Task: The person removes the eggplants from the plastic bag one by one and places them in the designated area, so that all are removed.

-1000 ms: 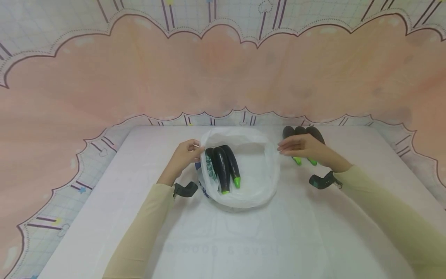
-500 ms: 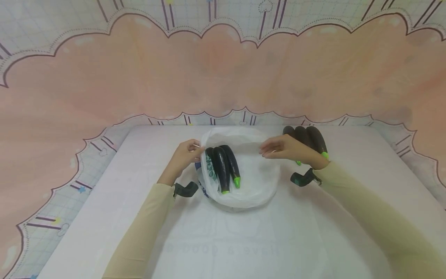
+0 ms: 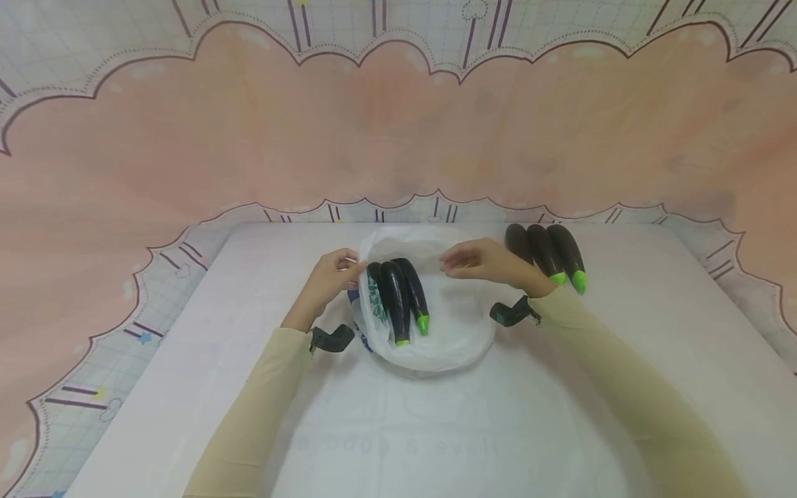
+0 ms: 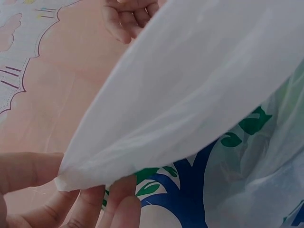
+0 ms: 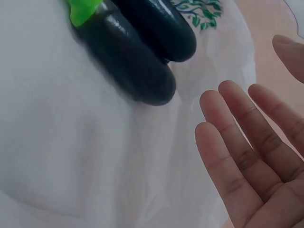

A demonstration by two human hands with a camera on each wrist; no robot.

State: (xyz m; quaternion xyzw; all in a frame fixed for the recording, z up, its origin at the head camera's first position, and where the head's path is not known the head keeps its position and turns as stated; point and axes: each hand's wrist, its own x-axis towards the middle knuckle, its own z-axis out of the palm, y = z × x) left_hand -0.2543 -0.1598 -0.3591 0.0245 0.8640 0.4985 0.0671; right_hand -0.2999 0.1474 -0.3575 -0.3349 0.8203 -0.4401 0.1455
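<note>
A white plastic bag (image 3: 457,346) stands with its mouth wide, a blue-trunked, green-leaved tree printed on its side. Three dark eggplants (image 3: 394,301) with bright green stem ends lie side by side in its left half. My left hand (image 3: 328,277) pinches the bag's left rim; in the left wrist view the thumb and fingers (image 4: 28,171) grip the film's corner. Over the back right of the bag's mouth is my right hand (image 3: 482,260), holding nothing. Its fingers (image 5: 249,128) are extended and spread in the right wrist view, a short way from the eggplants' rounded ends.
Three more eggplants (image 3: 548,252) lie side by side on the white table (image 3: 187,387) at the back right, just behind my right wrist. A peach patterned cloth (image 3: 398,138) rises behind the table's far edge. Each wrist carries a small black camera (image 3: 510,312).
My right hand has moved left from beside the bag's right rim to over its mouth, uncovering more of the eggplants on the table. The left hand has stayed at the rim.
</note>
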